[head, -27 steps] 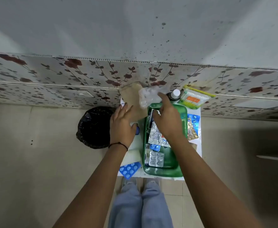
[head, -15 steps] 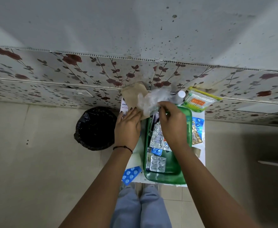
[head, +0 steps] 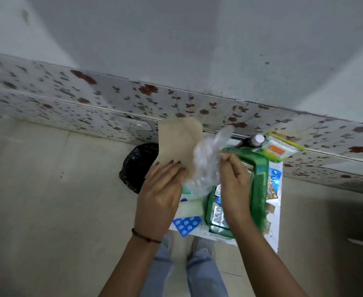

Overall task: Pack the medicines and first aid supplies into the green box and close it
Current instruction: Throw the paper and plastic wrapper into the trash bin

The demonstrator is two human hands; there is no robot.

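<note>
The open green box (head: 260,189) rests on a small white table (head: 274,236), with silver and blue pill strips (head: 218,213) inside it. My left hand (head: 161,198) grips a beige bandage-like sheet (head: 179,142) raised above the table's left side. My right hand (head: 234,185) pinches a crumpled clear plastic wrapper (head: 206,166) that overlaps the sheet. A blue pill strip (head: 186,225) lies at the table's near left corner. A white-capped bottle (head: 256,139) and a yellow-green packet (head: 278,150) stand behind the box. The view is motion-blurred.
A black bin bag (head: 136,166) stands on the floor left of the table. Floral wall panelling (head: 69,99) runs right behind it. More blister packs (head: 272,185) lie to the right of the box. My legs in jeans (head: 185,266) are under the table's near edge.
Both hands have risen and drawn nearer to the camera with the sheet and wrapper. The wrapper has swung leftwards, off the box. The camera has tilted.
</note>
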